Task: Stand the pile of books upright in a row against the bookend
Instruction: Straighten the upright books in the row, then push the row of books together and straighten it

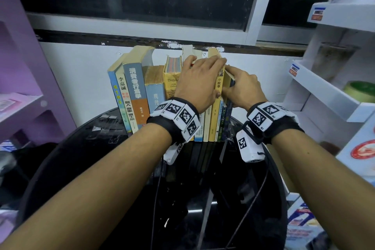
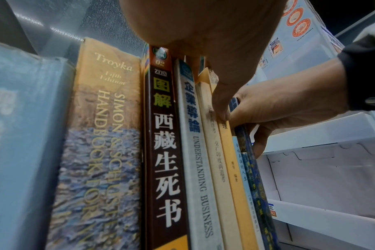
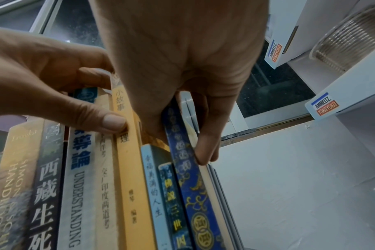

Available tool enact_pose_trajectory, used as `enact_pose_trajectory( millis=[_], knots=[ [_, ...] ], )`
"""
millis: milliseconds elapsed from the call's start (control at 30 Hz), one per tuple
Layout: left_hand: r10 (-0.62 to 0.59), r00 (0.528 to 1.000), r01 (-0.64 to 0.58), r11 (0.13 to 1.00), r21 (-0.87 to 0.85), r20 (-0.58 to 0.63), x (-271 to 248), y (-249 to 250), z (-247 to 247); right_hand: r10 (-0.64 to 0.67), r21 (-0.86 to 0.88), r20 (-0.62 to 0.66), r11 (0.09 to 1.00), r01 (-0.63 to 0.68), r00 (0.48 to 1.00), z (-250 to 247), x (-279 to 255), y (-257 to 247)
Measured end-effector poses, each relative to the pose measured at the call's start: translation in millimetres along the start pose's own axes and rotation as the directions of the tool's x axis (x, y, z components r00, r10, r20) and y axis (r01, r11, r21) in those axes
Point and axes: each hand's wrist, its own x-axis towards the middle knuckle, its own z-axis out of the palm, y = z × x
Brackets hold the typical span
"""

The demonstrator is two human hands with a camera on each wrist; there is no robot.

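- The books stand upright in a row on the black desk, spines facing the person, against the white wall.
- The left hand lies over the tops of the middle books, thumb pressing the yellow spine, fingers curled over the top edges.
- The right hand pinches the blue patterned book at the row's right end, its grip closed on that volume.
- I cannot make out the bookend for certain.
- Risk: the thin right-end books could lean or slide outward if the right hand lets go early.
- The leftmost books tilt; a sideways shove might topple them.
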Motion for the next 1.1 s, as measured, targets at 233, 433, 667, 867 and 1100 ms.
enact_pose_trajectory(
  millis=[233,433,667,867,1100],
  knots=[
    [0.017,1.0,-0.016,1.0,-0.011,0.015,0,-2,-2,0.02,0.048,0.017,0.999,-0.021,1.0,0,-2,2],
    [0.058,0.997,-0.058,0.998,-0.015,0.043,3,-6,-5,0.058,0.112,0.113,0.991,-0.07,0.992,-6,-1,5],
    [0.133,0.99,-0.131,0.99,-0.057,0.036,-2,-20,-12,0.032,0.229,0.229,0.97,-0.086,0.973,-26,-5,11],
    [0.003,0.997,-0.015,0.986,-0.166,-0.074,-30,-50,-24,0.037,0.274,0.281,0.955,-0.117,0.959,-31,-19,16],
    [-0.252,0.944,0.205,0.954,-0.218,-0.215,-76,-109,-35,0.058,0.272,0.245,0.954,-0.126,0.968,-21,-33,10]
  ],
)
